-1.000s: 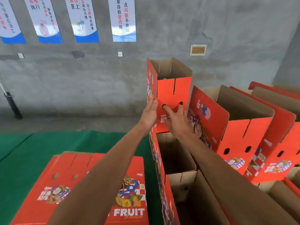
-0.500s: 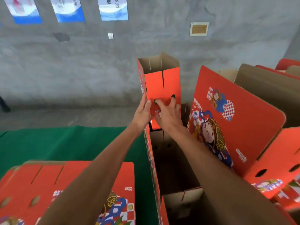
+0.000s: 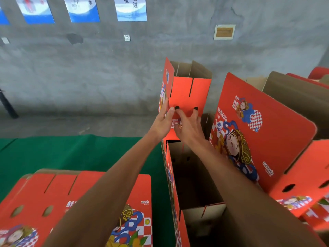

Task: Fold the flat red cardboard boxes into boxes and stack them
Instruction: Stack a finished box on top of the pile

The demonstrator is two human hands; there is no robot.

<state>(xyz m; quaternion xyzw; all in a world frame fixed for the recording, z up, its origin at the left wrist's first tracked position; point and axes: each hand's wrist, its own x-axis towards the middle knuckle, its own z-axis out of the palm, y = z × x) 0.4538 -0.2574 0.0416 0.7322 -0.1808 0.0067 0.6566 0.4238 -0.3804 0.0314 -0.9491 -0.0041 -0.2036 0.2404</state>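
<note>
Two hands steady the folded box (image 3: 188,93) — left hand (image 3: 162,122) flat against its side, right hand (image 3: 188,127) fingers spread on its face — it could tip off the open box (image 3: 194,175) below.

I see the flat boxes (image 3: 85,207) stacked on the table (image 3: 53,154) at near left. Right of them a row of folded boxes (image 3: 192,184) runs away from me, the upright box (image 3: 188,93) at its far end between my hands (image 3: 178,123). More folded boxes (image 3: 267,139) stand further right; wall (image 3: 106,68) behind.
</note>
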